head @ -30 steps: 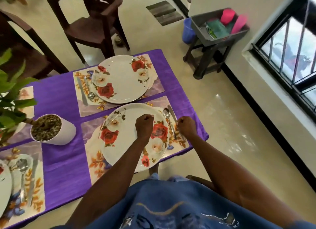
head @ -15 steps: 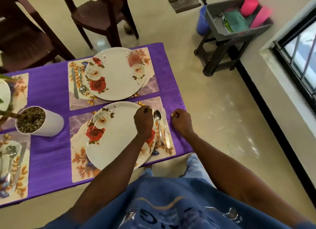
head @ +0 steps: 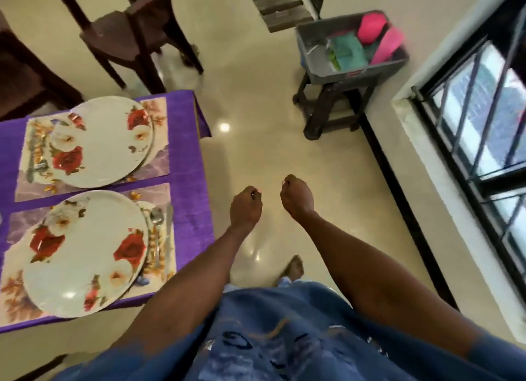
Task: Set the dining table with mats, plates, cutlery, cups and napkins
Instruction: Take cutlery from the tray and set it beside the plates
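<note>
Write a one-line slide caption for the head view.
Both empty hands, left hand and right hand, hang curled over the floor beside two set floral plates, facing the grey bin of supplies.

Two plates (head: 85,250) (head: 99,141) sit on mats on the surface (head: 187,210) to your left; a crate (head: 350,67) stands ahead, right.

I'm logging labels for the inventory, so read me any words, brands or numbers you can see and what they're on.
No text here can be read.
Blue shirt: dark printed marks, too blurred to read.
Grey bin: small red mark on the front wall, too small to read.
</note>
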